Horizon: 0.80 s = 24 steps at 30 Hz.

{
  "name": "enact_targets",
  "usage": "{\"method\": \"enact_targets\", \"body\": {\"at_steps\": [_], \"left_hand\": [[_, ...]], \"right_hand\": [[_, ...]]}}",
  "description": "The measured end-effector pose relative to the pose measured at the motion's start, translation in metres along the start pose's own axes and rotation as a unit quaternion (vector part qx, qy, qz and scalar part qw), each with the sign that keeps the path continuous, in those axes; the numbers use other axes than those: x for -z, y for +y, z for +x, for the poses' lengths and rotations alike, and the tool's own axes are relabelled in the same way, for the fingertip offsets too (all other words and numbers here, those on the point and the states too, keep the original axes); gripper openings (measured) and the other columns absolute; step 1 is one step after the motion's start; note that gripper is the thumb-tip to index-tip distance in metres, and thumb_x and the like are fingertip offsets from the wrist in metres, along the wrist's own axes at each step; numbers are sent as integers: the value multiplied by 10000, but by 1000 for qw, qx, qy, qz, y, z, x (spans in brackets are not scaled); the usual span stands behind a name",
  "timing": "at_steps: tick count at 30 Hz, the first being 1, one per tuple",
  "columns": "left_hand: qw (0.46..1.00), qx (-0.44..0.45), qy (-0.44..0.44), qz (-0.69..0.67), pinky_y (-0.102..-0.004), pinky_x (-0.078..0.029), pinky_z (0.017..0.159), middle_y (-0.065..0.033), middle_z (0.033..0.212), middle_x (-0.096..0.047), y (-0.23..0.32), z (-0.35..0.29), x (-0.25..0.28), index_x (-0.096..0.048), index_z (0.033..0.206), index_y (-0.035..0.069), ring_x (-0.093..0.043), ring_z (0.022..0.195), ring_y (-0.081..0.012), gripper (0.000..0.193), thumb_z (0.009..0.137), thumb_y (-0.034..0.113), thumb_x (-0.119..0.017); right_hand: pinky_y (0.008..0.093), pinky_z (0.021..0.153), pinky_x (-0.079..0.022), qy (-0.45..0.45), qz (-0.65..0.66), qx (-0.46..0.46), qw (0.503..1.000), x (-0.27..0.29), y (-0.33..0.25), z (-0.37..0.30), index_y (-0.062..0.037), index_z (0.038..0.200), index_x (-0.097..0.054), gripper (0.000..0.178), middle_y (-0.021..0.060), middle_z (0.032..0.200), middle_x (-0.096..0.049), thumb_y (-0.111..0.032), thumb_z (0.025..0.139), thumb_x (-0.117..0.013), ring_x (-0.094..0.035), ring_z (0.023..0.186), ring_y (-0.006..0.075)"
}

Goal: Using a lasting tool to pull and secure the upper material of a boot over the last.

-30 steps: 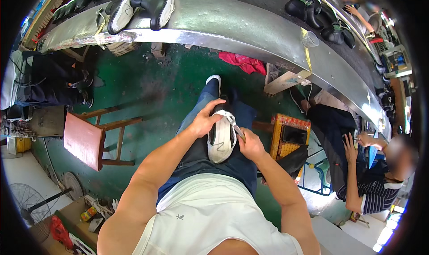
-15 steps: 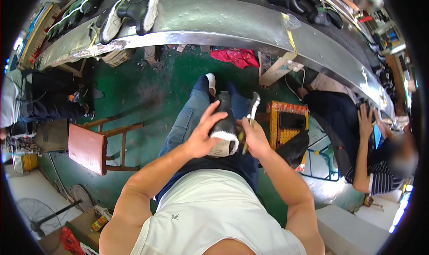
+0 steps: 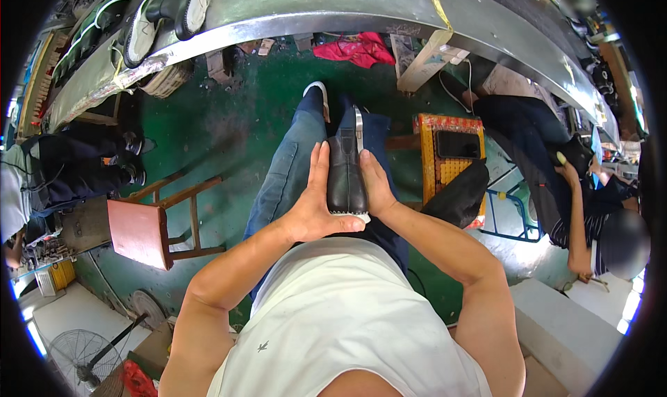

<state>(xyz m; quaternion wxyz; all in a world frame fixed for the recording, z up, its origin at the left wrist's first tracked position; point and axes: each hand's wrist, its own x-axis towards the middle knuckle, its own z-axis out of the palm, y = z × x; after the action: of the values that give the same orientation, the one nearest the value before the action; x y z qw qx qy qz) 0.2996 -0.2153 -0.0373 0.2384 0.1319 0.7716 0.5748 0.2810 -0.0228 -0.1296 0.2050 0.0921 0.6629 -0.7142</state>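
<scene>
A black leather boot lies lengthwise over my lap, with a white jagged edge at its near end. My left hand clasps its left side, fingers stretched along the leather and thumb across the near end. Pressed against the opposite side is my right hand, so the boot is held between both palms. A shiny metal tool head shows beside the boot's far end. Its handle is hidden, and I cannot see whether my right hand still grips it.
A metal-edged workbench with more boots spans the far side. Left stands a wooden stool; right, a yellow-and-red stool with a phone. People sit at both sides. A red cloth lies under the bench.
The boot has turned over from its pale underside to its black upper. My right hand has moved from holding the metal-headed tool upright to pressing the boot's side. The view has shifted.
</scene>
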Motion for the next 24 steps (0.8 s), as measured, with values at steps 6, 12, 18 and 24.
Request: {"method": "enact_targets", "body": {"at_steps": [6,12,18,24], "left_hand": [[997,10,0,73,-411,-129,1261,-310,1659,55,13,0,-2,174,1563,-64,6,1570,-393,1418,760,405,-896],[989,-39,63,130,-437,-172,1254,-329,1649,8,13,0,-12,124,1566,-78,-85,1556,-441,1372,767,371,-897],[915,-310,159,206,-641,-167,1200,-338,1636,-100,39,0,-4,48,1600,-33,-149,1477,-614,1402,698,375,-944],[878,-399,-7,264,-692,-89,1184,-245,1667,-186,24,23,14,-121,1632,54,-158,1518,-531,1157,827,637,-714]], "right_hand": [[354,906,-495,10,29,1,1000,-3,-1,0,-14,1160,-588,649,138,1011,-665,-586,1086,-290,-621,994,202],[359,916,-492,-1,48,2,999,3,-5,9,-3,1144,-579,677,146,1034,-657,-606,1079,-278,-621,1001,202],[353,1014,-494,-80,253,38,963,1,-71,-12,-52,1264,-552,445,106,1243,-625,-420,1118,-349,-621,1126,200],[366,1043,-522,-179,456,-69,869,1,-72,-8,-104,1431,-530,441,41,1368,-635,-331,1053,-547,-648,1188,180]]}}
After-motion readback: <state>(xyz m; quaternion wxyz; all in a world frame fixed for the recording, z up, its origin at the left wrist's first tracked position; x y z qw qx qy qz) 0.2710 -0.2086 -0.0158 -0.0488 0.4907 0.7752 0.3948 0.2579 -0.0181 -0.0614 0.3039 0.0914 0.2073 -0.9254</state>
